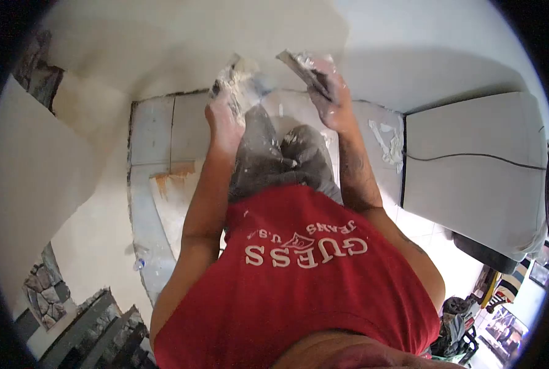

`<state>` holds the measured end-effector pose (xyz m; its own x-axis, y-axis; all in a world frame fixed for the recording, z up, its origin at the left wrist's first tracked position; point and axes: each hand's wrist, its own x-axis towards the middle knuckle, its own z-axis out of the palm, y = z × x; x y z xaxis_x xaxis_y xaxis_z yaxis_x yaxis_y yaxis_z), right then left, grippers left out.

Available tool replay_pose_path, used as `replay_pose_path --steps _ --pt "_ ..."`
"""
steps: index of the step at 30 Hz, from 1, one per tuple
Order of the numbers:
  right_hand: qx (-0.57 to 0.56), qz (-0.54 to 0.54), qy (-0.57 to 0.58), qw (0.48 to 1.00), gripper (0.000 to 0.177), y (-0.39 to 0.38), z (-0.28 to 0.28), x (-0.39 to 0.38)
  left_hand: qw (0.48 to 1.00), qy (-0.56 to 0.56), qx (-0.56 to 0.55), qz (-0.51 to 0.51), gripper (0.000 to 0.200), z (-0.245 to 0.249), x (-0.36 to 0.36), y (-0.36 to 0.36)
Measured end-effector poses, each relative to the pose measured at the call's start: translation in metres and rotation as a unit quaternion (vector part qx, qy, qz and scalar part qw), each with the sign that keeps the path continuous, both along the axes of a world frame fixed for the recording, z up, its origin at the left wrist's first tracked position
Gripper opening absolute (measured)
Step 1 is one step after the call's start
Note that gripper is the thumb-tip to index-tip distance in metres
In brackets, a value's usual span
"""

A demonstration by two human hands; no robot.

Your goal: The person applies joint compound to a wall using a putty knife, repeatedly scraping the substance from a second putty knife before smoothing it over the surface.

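My left hand is closed round a flat tool heaped with pale putty; the putty covers most of the tool, so its exact kind is hidden. To its right, my right hand grips a broad putty knife, whose blade is seen nearly edge-on and slants up to the left. Wet putty clings to the right fingers and to the knife. Both tools are held apart, in front of the pale wall.
Grey, putty-spotted trousers show below the hands. A white appliance-like box with a dark cable stands at right. Paper scraps lie on the tiled floor. Stone-patterned panels are at lower left, with a stroller-like object at lower right.
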<state>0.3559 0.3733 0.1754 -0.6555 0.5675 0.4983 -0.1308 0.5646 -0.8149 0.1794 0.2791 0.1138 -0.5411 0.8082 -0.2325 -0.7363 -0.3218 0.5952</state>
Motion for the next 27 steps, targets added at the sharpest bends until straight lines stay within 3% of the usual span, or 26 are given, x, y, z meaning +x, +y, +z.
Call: replay_pose_path --steps 2,4,8,11,12,15,17,19,21,23,24,25,26,27 --pt "-0.005 0.026 -0.003 1.0 0.06 0.005 -0.01 -0.003 1.0 0.017 -0.018 0.0 0.035 0.001 0.0 0.005" --pt "0.089 0.013 -0.079 0.993 0.06 -0.001 -0.015 -0.006 0.999 0.02 -0.046 0.019 0.036 -0.006 0.005 0.013" --pt "0.149 -0.016 -0.169 0.974 0.064 0.019 -0.051 -0.008 1.0 -0.003 0.022 -0.012 0.032 -0.009 0.001 0.015" --pt "0.106 -0.012 -0.25 0.962 0.062 0.034 -0.068 -0.001 0.992 -0.032 0.107 -0.053 0.036 0.02 0.005 0.006" --pt "0.102 0.011 -0.148 0.984 0.058 0.054 -0.097 -0.003 0.989 -0.001 0.126 -0.071 0.041 0.035 0.008 0.001" --pt "0.055 -0.312 -0.031 0.948 0.051 0.085 -0.097 -0.011 0.985 0.0 0.146 -0.091 0.043 0.037 0.002 0.003" --pt "0.048 -0.476 0.039 0.877 0.053 0.09 -0.032 -0.028 0.988 0.003 0.102 -0.117 0.043 0.042 0.0 -0.006" --pt "-0.003 -0.529 0.119 0.84 0.058 0.103 -0.003 -0.054 0.99 -0.004 0.055 -0.13 0.043 0.009 -0.014 -0.013" --pt "0.026 -0.581 0.123 0.804 0.057 0.131 0.001 -0.086 0.995 0.014 -0.004 -0.095 0.038 -0.001 -0.024 -0.033" --pt "0.002 -0.649 0.046 0.759 0.063 0.156 -0.003 -0.129 0.992 0.058 -0.086 -0.07 0.035 -0.003 -0.041 -0.066" --pt "-0.009 -0.679 0.006 0.734 0.067 0.161 -0.001 -0.148 0.883 0.448 -0.132 -0.051 0.034 0.002 -0.049 -0.085" --pt "-0.024 -0.669 0.005 0.743 0.07 0.157 0.007 -0.163 0.628 0.763 -0.154 -0.02 0.034 0.008 -0.057 -0.105" --pt "-0.039 -0.659 0.004 0.751 0.073 0.149 0.015 -0.175 0.704 0.698 -0.13 0.022 0.034 -0.022 -0.073 -0.124" --pt "-0.054 -0.649 0.001 0.759 0.076 0.141 0.023 -0.187 0.73 0.669 -0.13 0.045 0.034 -0.037 -0.084 -0.135"
